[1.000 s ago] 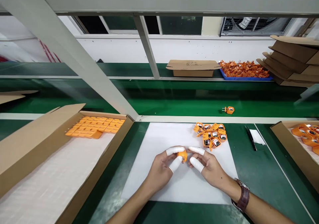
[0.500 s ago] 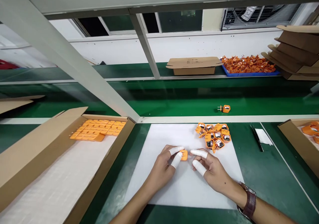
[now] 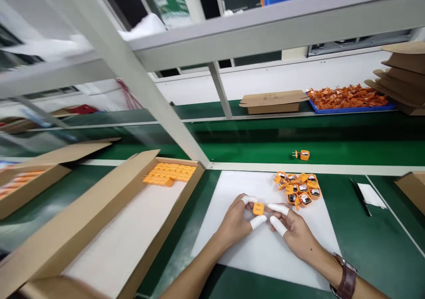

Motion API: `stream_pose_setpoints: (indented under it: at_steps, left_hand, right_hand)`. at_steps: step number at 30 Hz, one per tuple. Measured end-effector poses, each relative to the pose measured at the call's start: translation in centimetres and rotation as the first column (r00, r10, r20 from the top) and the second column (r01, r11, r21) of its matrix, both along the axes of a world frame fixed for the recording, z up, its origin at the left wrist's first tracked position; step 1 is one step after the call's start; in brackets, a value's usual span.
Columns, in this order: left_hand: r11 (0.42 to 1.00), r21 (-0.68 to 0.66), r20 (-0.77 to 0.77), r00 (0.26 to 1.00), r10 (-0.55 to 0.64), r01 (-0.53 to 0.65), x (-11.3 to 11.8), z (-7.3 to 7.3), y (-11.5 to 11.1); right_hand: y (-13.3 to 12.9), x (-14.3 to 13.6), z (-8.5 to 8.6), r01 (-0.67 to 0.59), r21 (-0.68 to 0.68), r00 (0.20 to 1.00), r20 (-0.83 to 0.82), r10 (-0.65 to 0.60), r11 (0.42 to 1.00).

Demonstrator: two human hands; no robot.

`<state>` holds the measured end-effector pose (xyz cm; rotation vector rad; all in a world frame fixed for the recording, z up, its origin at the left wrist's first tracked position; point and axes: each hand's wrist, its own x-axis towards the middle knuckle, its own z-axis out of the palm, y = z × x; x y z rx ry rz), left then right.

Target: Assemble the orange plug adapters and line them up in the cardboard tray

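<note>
My left hand (image 3: 241,219) has its fingers and thumb around a small orange plug casing (image 3: 258,208), over a white sheet (image 3: 229,246). The casing's flat slotted face is turned up. Just right of it is my right hand (image 3: 292,228), thumb and index finger apart and nothing between them; its index tip is close to the casing's edge. White finger cots cover the thumb and index finger of both hands. Behind my right hand, a cluster of open orange plug casings (image 3: 303,188) with dark and white parts inside lies on the sheet.
Left stands an open carton (image 3: 181,210) with rows of orange casings (image 3: 169,173). One orange plug (image 3: 304,155) lies on the green belt (image 3: 259,150). Tweezers (image 3: 361,197) and white paper (image 3: 372,196) lie right. A blue tray (image 3: 355,109) heaped with orange parts stands behind. A slanted post (image 3: 169,117) rises left.
The camera view has turned, so the scene appears shifted right and down. My left thumb has slid off the casing's face to its near edge, and the whole slotted face now shows.
</note>
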<state>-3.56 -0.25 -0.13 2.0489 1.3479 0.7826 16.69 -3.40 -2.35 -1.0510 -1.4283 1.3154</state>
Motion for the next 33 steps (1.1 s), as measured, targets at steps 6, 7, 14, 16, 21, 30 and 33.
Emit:
stream_pose_setpoints:
  at_steps: [6, 7, 14, 16, 21, 30, 33]
  left_hand:
    - [0.986, 0.146, -0.039, 0.996, 0.081, -0.075, -0.8, 3.9, -0.3]
    - [0.976, 0.191, -0.060, 0.991, 0.116, -0.103, -1.8, 5.1, -0.2]
    - [0.821, 0.324, -0.408, 0.713, 0.570, -0.470, -14.9, 12.2, 4.4]
    - [0.815, 0.305, -0.467, 0.669, 0.579, -0.492, -18.6, 11.9, 5.7]
    - [0.831, 0.287, -0.570, 0.612, 0.548, -0.477, -23.6, 7.0, 6.6]
    - [0.820, 0.318, -0.616, 0.554, 0.560, -0.475, -27.2, 1.1, 7.6]
    - [0.810, 0.337, -0.613, 0.542, 0.575, -0.480, -27.9, 0.5, 7.9]
  right_hand:
    - [0.1, 0.2, -1.3, 0.017, -0.009, 1.000, 0.016, -0.017, 1.000]
    - [0.1, 0.2, -1.6, 0.016, -0.012, 1.000, 0.021, -0.016, 1.000]
    - [0.1, 0.3, -1.5, 0.023, -0.011, 0.996, 0.085, -0.022, 1.000]
    - [0.1, 0.2, -1.6, 0.007, -0.015, 0.996, 0.085, -0.005, 1.000]
    - [0.0, -0.2, -2.6, 0.045, 0.003, 0.997, 0.062, -0.045, 0.999]
    - [0.2, 0.2, -3.7, 0.037, 0.012, 0.991, 0.129, -0.038, 0.999]
    - [-0.1, -0.1, -3.8, 0.087, 0.015, 0.987, 0.134, -0.089, 0.996]
